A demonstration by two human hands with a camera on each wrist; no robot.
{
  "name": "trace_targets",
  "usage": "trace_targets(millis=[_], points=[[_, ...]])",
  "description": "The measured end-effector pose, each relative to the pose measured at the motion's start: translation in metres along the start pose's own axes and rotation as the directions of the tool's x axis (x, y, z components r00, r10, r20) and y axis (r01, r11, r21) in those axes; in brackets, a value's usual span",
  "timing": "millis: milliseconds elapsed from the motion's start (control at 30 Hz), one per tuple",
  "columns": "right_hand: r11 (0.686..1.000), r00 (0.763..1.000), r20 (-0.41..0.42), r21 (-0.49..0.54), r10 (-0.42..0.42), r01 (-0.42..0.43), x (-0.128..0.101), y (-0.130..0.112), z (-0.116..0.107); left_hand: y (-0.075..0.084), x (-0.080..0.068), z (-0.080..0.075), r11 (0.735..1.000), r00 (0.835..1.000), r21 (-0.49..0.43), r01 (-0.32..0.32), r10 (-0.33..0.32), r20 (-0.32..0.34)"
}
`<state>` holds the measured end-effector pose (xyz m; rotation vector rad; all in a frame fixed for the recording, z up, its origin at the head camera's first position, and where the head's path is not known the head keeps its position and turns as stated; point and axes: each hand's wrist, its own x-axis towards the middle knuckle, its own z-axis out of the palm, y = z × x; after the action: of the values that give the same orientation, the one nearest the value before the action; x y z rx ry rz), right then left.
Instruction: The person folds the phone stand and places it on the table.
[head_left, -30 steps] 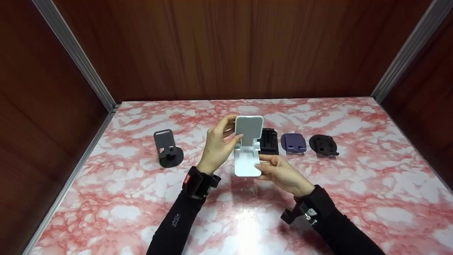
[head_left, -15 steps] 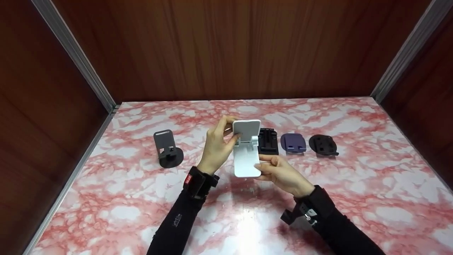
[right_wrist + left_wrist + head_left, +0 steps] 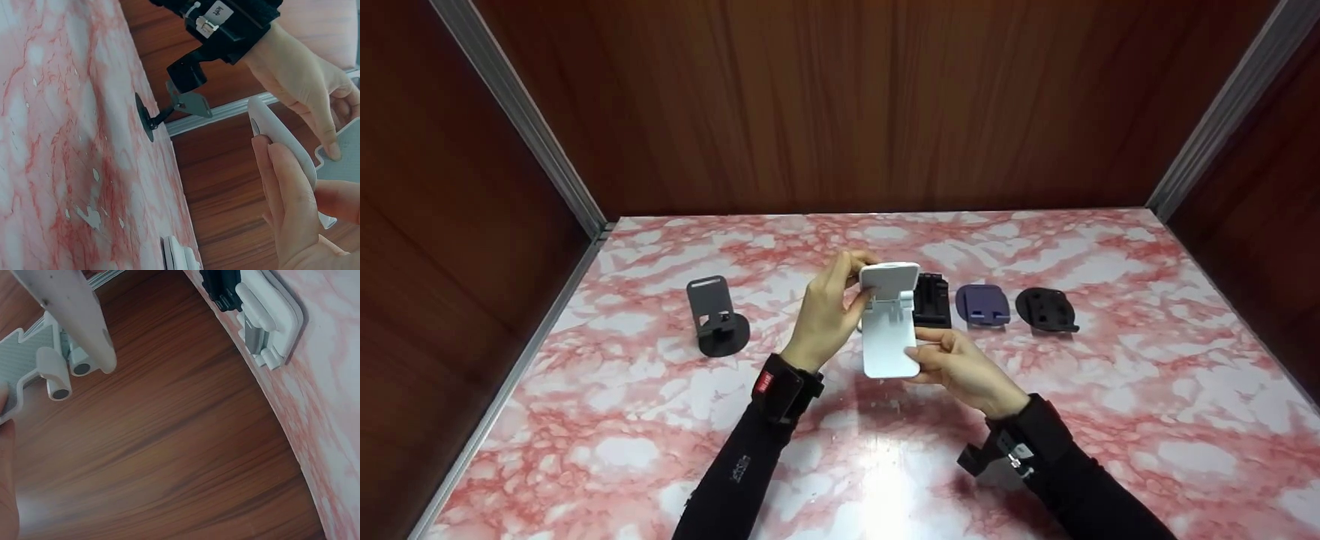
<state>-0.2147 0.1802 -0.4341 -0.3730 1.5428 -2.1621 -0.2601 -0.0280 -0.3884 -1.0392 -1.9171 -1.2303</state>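
Observation:
A white folding phone stand (image 3: pixel 889 337) is held above the marble table (image 3: pixel 1110 420) by both hands. My left hand (image 3: pixel 855 281) pinches its upper plate (image 3: pixel 889 276), thumb in front and fingers behind. My right hand (image 3: pixel 922 358) grips the right edge of the long base. The plate is tilted down towards the base. In the left wrist view the stand's hinge (image 3: pixel 62 379) shows close up. In the right wrist view my right hand's fingers (image 3: pixel 287 185) curl round the white base (image 3: pixel 278 138), and the left hand (image 3: pixel 304 73) holds the grey-faced plate (image 3: pixel 344 152).
A dark grey stand (image 3: pixel 717 316) on a round foot stands unfolded at the left. Behind the hands lie a black folded stand (image 3: pixel 934 300), a purple one (image 3: pixel 982 304) and a black round one (image 3: pixel 1046 309) in a row. Wooden walls enclose the table on three sides.
The upper plate has folded down towards the base under my left hand. The stand and both hands have shifted slightly nearer and to the right.

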Motion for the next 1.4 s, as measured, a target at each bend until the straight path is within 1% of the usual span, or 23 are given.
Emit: trace_targets(millis=[100,167,300,433,500,533,600,667,733,800,933,1133,1233,1333,1400], points=[[1.0,1.0,-0.003,-0.003,0.004,-0.004,0.0,-0.002,-0.003,-0.001,-0.001,0.002,0.998,0.999,0.047,-0.047,0.046,0.013],[1.0,1.0,-0.009,0.005,0.008,-0.008,-0.001,-0.004,-0.004,-0.001,-0.002,0.004,0.992,0.996,0.098,-0.084,0.082,0.022],[0.999,0.999,-0.028,0.035,0.022,-0.021,-0.002,-0.008,-0.007,-0.003,-0.006,0.01,0.963,0.986,0.21,-0.166,0.158,0.051],[0.997,0.999,-0.035,0.07,0.034,-0.031,-0.002,-0.011,-0.01,-0.004,-0.009,0.016,0.929,0.972,0.286,-0.233,0.226,0.06],[0.996,0.999,-0.03,0.089,0.032,-0.029,-0.003,-0.013,-0.011,-0.005,-0.01,0.019,0.901,0.96,0.331,-0.279,0.274,0.064],[0.995,0.999,-0.025,0.096,0.03,-0.028,-0.004,-0.015,-0.012,-0.006,-0.011,0.019,0.882,0.95,0.356,-0.308,0.303,0.071],[0.993,0.999,-0.013,0.115,0.03,-0.028,-0.005,-0.017,-0.013,-0.006,-0.012,0.021,0.837,0.926,0.401,-0.372,0.367,0.092],[0.99,0.999,-0.011,0.137,0.032,-0.03,-0.006,-0.02,-0.014,-0.007,-0.012,0.021,0.796,0.902,0.435,-0.421,0.418,0.107],[0.986,0.999,-0.003,0.157,0.05,-0.049,-0.007,-0.023,-0.014,-0.007,-0.013,0.022,0.778,0.89,0.446,-0.443,0.443,0.112],[0.981,0.997,0.011,0.179,0.075,-0.076,-0.007,-0.025,-0.015,-0.008,-0.014,0.022,0.778,0.889,0.446,-0.442,0.445,0.106],[0.976,0.992,0.048,0.178,0.116,-0.123,-0.006,-0.027,-0.015,-0.009,-0.015,0.023,0.784,0.896,0.448,-0.429,0.432,0.103],[0.983,0.993,0.056,0.145,0.103,-0.11,-0.007,-0.025,-0.014,-0.01,-0.017,0.024,0.768,0.891,0.466,-0.438,0.44,0.113],[0.985,0.993,0.064,0.137,0.098,-0.106,-0.007,-0.023,-0.014,-0.011,-0.018,0.024,0.766,0.889,0.463,-0.446,0.441,0.127],[0.986,0.993,0.06,0.129,0.102,-0.109,-0.006,-0.023,-0.015,-0.012,-0.019,0.024,0.771,0.888,0.45,-0.451,0.437,0.14],[0.986,0.993,0.052,0.13,0.102,-0.108,-0.006,-0.023,-0.015,-0.013,-0.018,0.024,0.787,0.89,0.422,-0.45,0.434,0.141]])
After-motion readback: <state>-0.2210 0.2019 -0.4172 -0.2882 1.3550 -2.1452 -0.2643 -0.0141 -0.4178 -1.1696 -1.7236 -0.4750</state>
